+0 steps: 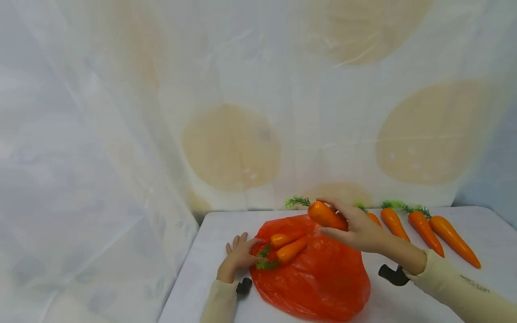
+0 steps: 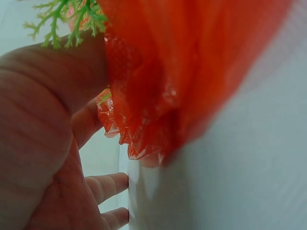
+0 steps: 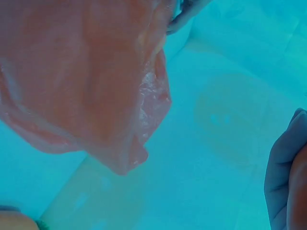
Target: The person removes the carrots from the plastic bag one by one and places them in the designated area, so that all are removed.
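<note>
A red plastic bag lies on the white table, its mouth toward the upper left. Two orange carrots with green tops rest at that mouth. At the bag's left edge, my left hand pinches the film between thumb and index finger; its other fingers are extended in the left wrist view, near green leaves. Above the bag's far side, my right hand grips another carrot, leafy end pointing left. The right wrist view shows only part of this hand, beside the bag.
Several more carrots lie in a row at the table's right, leaves toward the back, partly behind my right arm. A pale curtain with tan spots stands behind the table. Dark wrist devices sit below both wrists.
</note>
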Demonstrator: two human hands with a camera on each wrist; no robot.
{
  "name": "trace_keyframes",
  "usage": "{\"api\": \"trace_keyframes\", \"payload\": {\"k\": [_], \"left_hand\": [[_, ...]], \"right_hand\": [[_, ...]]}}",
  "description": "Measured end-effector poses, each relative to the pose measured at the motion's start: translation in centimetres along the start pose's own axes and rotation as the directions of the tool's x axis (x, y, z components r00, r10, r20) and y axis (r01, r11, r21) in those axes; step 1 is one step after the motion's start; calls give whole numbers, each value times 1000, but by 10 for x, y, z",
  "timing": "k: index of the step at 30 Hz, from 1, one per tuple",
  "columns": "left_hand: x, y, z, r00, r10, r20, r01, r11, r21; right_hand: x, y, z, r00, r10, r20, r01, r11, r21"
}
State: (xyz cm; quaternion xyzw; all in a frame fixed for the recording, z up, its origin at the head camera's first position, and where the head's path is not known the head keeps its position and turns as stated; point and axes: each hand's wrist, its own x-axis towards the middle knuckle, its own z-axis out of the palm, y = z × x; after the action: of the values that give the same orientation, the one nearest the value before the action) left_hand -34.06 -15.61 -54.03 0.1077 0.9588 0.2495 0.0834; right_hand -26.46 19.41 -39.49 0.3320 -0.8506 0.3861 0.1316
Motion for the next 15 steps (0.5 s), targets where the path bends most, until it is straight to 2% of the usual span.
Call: {"api": "trace_keyframes", "payload": {"k": [3, 8, 15], "left_hand": [[0, 3, -2, 1000, 0, 2, 0, 1000, -2], [-1, 5, -4, 1000, -12, 3, 12, 1000, 4], [-2, 5, -2, 1000, -10, 1, 10, 1000, 1]], "right_hand": [[-6, 2, -7, 997, 76, -1, -76, 997, -14], [-18, 8, -14, 981, 193, 19, -193, 981, 9], [-37, 20, -17, 984, 171, -39, -172, 984, -33]]}}
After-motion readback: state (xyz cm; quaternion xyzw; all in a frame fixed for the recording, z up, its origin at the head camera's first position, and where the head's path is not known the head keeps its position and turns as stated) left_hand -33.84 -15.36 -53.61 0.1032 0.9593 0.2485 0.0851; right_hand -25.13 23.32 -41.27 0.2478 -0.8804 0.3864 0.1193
